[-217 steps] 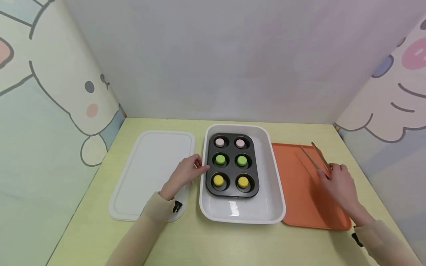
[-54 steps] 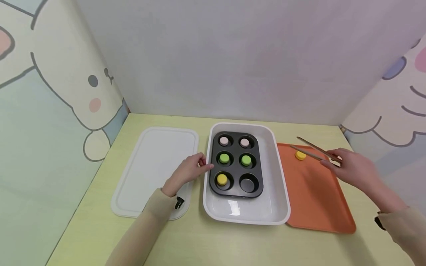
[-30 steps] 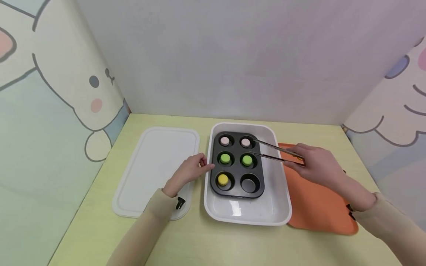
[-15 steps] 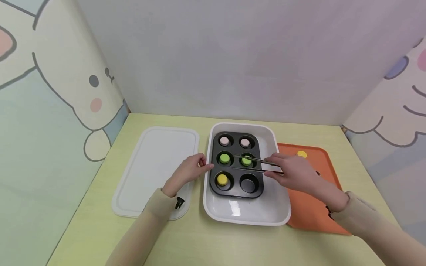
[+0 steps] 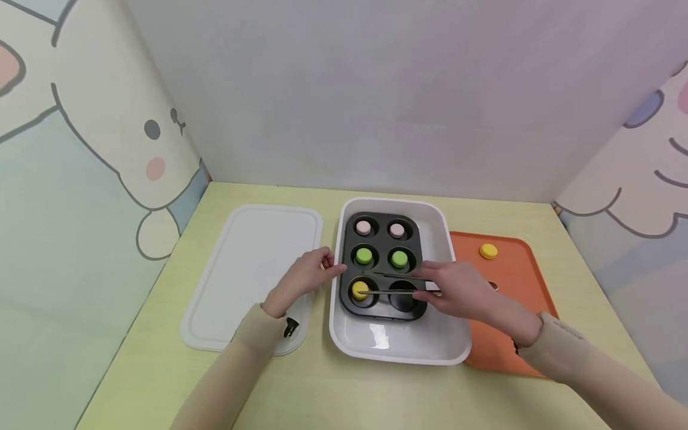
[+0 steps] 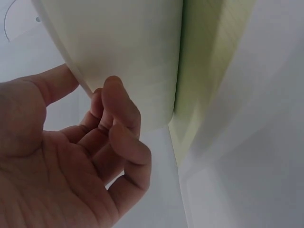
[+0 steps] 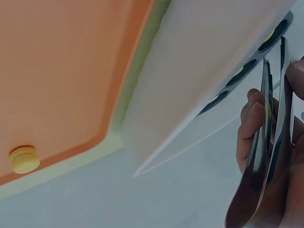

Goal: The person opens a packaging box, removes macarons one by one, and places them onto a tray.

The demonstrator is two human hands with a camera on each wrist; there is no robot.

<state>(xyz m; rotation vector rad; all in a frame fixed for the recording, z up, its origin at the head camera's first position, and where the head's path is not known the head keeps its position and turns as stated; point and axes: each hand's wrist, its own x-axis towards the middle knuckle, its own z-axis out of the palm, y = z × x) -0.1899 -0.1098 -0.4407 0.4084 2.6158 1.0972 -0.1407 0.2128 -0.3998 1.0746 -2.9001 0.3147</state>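
My right hand (image 5: 454, 289) holds metal tongs (image 5: 389, 292) over the front row of a dark muffin pan (image 5: 381, 280). One tong arm passes across the yellow macaron (image 5: 359, 286) in the front-left cup; the other lies just behind it, so the tips stand apart. Beside it the front-right cup holds no macaron. Two green macarons (image 5: 399, 258) sit in the middle row, two pink macarons (image 5: 396, 230) in the back row. The pan lies inside a white tub (image 5: 398, 352). My left hand (image 6: 80, 142) pinches the tub's left rim, thumb inside, curled fingers outside.
An orange tray (image 5: 510, 322) lies at the tub's right, partly under my right forearm; a yellow macaron (image 5: 488, 251) rests near its back edge. To the left lies a white board (image 5: 252, 269), with my left forearm above it. Walls stand behind and at both sides.
One yellow macaron went from the front-right cup to the orange tray. Since then my right hand has swung the tongs left and forward to the front-left cup. My left hand stays on the rim.
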